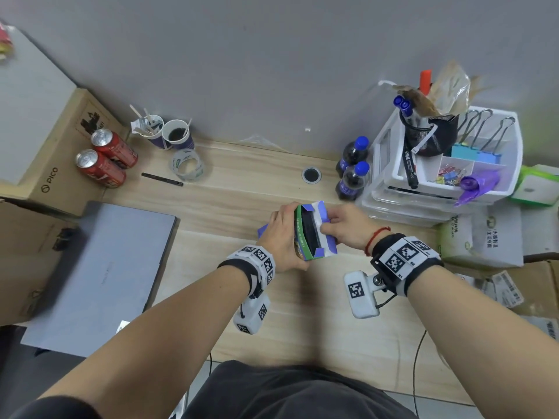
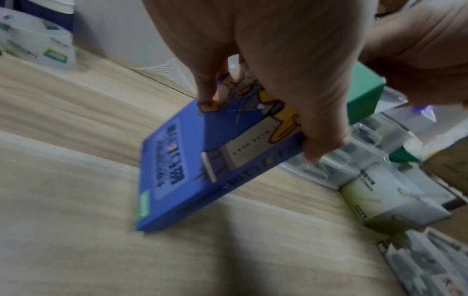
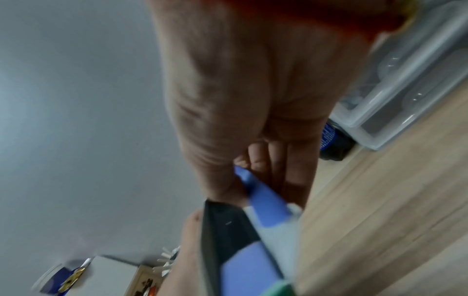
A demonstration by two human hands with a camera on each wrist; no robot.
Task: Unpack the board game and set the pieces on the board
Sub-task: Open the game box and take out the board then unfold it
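The game box (image 1: pixel 304 234) stands on edge over the middle of the counter (image 1: pixel 242 182), its open end turned upward toward the head camera, so the dark slot of the interior runs roughly away from the person. In the left wrist view its lower corner appears to touch or nearly touch the wood, though blur leaves that unsure. The left hand (image 1: pixel 282 237) clasps the box from the left side, fingers (image 2: pixel 326 140) curled round its blue printed face and edge. The right hand (image 1: pixel 344 228) lies just to the right of the opening and is the nearer one to the loose end flap (image 1: pixel 322 219), which its thumb and fingers (image 3: pixel 296 172) pinch and hold bent outward. What is inside cannot be made out beyond a dark gap. Judging by this, the contents must come out upward along the box's long axis, with the left hand steadying.
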